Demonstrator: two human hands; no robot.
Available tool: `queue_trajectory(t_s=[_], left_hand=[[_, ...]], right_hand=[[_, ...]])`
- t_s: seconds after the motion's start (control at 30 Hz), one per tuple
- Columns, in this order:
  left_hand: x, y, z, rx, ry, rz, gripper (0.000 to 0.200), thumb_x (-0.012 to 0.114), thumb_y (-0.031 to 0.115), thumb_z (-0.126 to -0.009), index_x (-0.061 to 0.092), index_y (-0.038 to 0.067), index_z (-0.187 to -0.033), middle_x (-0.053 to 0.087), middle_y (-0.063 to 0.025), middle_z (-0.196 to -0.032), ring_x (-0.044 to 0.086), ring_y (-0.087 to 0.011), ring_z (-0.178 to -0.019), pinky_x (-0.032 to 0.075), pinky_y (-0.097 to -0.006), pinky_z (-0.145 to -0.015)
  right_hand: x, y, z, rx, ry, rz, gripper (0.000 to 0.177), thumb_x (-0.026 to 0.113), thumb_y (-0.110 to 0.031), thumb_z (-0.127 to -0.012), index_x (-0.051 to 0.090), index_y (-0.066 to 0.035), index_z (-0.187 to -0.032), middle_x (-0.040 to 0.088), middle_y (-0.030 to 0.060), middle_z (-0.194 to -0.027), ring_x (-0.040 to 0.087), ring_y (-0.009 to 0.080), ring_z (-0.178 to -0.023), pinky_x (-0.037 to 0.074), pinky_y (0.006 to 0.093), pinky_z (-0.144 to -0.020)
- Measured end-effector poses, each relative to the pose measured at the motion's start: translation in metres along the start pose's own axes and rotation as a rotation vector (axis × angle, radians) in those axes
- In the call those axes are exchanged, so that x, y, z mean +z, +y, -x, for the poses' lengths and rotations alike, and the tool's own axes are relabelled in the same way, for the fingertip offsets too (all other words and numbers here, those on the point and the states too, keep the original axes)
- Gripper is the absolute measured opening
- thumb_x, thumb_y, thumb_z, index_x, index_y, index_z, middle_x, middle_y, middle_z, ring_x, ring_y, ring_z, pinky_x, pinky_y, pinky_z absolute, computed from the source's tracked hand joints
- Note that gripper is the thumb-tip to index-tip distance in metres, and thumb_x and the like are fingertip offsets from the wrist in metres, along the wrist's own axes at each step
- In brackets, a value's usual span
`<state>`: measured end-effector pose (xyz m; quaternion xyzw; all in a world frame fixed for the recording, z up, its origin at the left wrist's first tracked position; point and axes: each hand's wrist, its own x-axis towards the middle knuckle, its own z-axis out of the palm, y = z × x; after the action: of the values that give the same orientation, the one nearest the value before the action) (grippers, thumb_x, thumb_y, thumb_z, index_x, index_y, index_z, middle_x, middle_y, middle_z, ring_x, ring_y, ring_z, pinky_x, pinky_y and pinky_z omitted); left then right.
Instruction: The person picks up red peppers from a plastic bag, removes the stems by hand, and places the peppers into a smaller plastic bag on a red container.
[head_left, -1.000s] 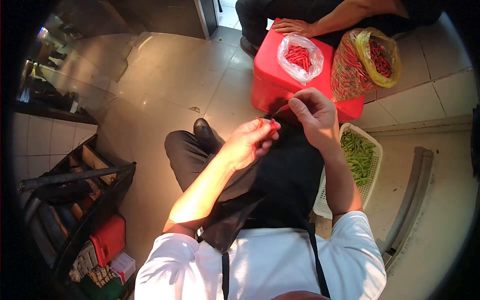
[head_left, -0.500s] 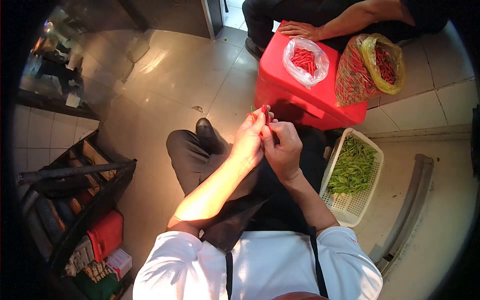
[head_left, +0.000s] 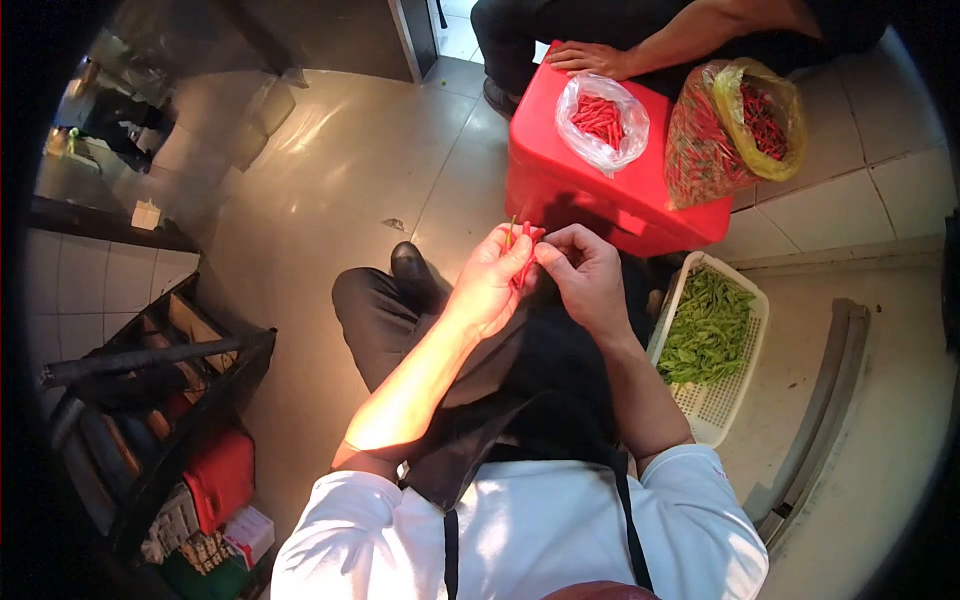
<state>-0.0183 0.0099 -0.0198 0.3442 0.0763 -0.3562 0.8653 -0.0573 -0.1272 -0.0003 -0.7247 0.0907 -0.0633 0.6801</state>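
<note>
Several slim red chili peppers are held in my left hand, between the thumb and curled fingers, with a green stem sticking up at the top. Close on the right, my right hand has its thumb and index finger pinched together at the upper end of the chilies. What sits between those fingertips is too small to make out. Both hands are above my lap, over the dark apron.
A red box ahead bears a clear bag of red chilies and a yellowish bag of chilies. Another person's hand rests on it. A white basket with green chilies stands right; a black rack left.
My right hand has moved slightly right and opened a small gap from my left hand. The left hand has shifted a little left and down, still holding the chilies.
</note>
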Motion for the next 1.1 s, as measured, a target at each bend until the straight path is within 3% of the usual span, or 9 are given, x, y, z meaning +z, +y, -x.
queue_trajectory(t_s=[0.27,0.47,0.6,0.77,0.9,0.97,1.03,1.07,1.1], left_hand=[[-0.005,0.002,0.006,-0.031,-0.034,-0.148,0.020,0.057,0.026,-0.098,0.053,0.010,-0.110,0.057,0.0014,-0.085,0.052,-0.0065,-0.067,0.043,-0.0170,-0.058],[-0.002,0.003,0.005,-0.036,-0.079,-0.188,0.021,0.058,0.027,-0.097,0.054,0.009,-0.109,0.057,0.0008,-0.089,0.051,-0.0063,-0.071,0.043,-0.0183,-0.060],[-0.001,0.004,0.008,-0.046,-0.068,-0.116,0.023,0.059,0.025,-0.097,0.053,0.008,-0.111,0.056,0.0000,-0.090,0.051,-0.0065,-0.071,0.043,-0.0181,-0.061],[-0.003,0.004,0.011,-0.089,0.031,-0.063,0.025,0.058,0.023,-0.097,0.052,0.005,-0.114,0.058,-0.0019,-0.093,0.054,-0.0070,-0.071,0.042,-0.0181,-0.057],[0.003,0.013,0.016,-0.089,0.062,-0.022,0.026,0.057,0.020,-0.098,0.053,0.003,-0.116,0.060,-0.0017,-0.094,0.057,-0.0068,-0.075,0.044,-0.0183,-0.059],[0.017,0.017,0.017,-0.055,0.122,0.009,0.027,0.058,0.020,-0.097,0.053,0.003,-0.118,0.060,-0.0017,-0.094,0.055,-0.0062,-0.074,0.043,-0.0175,-0.059],[-0.006,0.013,0.010,-0.061,-0.093,-0.026,0.030,0.061,0.022,-0.095,0.054,0.003,-0.118,0.060,-0.0022,-0.096,0.052,-0.0062,-0.072,0.042,-0.0169,-0.061],[-0.006,0.014,0.010,-0.092,-0.132,-0.002,0.031,0.062,0.022,-0.095,0.055,0.003,-0.118,0.060,-0.0020,-0.095,0.052,-0.0062,-0.072,0.042,-0.0168,-0.061],[-0.008,0.016,0.011,-0.085,-0.131,-0.036,0.029,0.061,0.022,-0.095,0.056,0.004,-0.117,0.060,-0.0020,-0.096,0.053,-0.0060,-0.074,0.042,-0.0171,-0.062]], right_hand=[[-0.004,0.002,-0.004,0.042,0.034,-0.048,0.013,0.065,-0.013,-0.087,0.063,-0.001,-0.084,0.060,0.0001,-0.066,0.052,0.0039,-0.060,0.040,0.0207,-0.054],[-0.019,0.004,-0.004,0.576,-0.102,-0.883,0.005,0.062,-0.011,-0.088,0.059,-0.008,-0.090,0.058,-0.0015,-0.073,0.049,0.0077,-0.058,0.036,0.0243,-0.052],[-0.027,0.013,-0.005,0.405,-0.135,-0.909,0.007,0.061,-0.012,-0.090,0.058,-0.007,-0.093,0.063,0.0023,-0.079,0.056,0.0108,-0.062,0.042,0.0257,-0.054],[-0.087,-0.047,-0.033,-0.154,0.380,-0.087,0.010,0.067,-0.012,-0.086,0.059,-0.007,-0.084,0.061,0.0050,-0.069,0.058,0.0126,-0.054,0.050,0.0262,-0.055],[-0.183,-0.114,-0.079,-0.524,0.809,0.596,0.019,0.073,-0.017,-0.083,0.062,-0.004,-0.077,0.055,-0.0018,-0.066,0.048,0.0085,-0.061,0.041,0.0262,-0.057],[-0.242,-0.112,-0.111,-0.499,0.788,0.754,0.023,0.072,-0.023,-0.084,0.066,-0.001,-0.088,0.065,0.0057,-0.072,0.058,0.0140,-0.064,0.047,0.0300,-0.063],[-0.242,-0.115,-0.104,-0.448,0.748,1.073,0.027,0.068,-0.024,-0.085,0.069,-0.004,-0.104,0.070,0.0139,-0.086,0.068,0.0270,-0.078,0.052,0.0348,-0.074],[-0.212,-0.123,-0.089,-0.514,0.784,1.133,0.025,0.068,-0.021,-0.085,0.068,-0.005,-0.104,0.069,0.0150,-0.094,0.068,0.0271,-0.084,0.052,0.0342,-0.076],[-0.192,-0.118,-0.078,-0.527,0.624,0.996,0.024,0.065,-0.017,-0.090,0.066,0.000,-0.107,0.068,0.0084,-0.096,0.063,0.0137,-0.083,0.050,0.0274,-0.077]])
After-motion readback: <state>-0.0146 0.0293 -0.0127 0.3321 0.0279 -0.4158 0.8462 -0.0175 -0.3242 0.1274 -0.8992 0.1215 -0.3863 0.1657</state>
